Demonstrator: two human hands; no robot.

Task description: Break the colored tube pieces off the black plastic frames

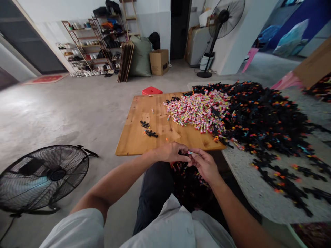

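Note:
My left hand [172, 151] and my right hand [206, 167] meet over my lap, just off the table's near edge. My right thumb and fingers pinch a small printed tube [190, 152]. Its other end points at my left fingers, which are curled closed; something dark shows among them, too small to make out. Ahead on the wooden table [137, 137] lie a few small black toy guns [150, 133] with orange and yellow bits. A heap of pink, white and yellow-green tubes [199, 108] covers the table's right part.
A large pile of black toy guns [263, 117] spreads over the speckled stone table [248, 182] at right. More pieces lie in a dark container [191, 189] below my hands. A floor fan [49, 175] stands left, a red stool [152, 90] behind the table.

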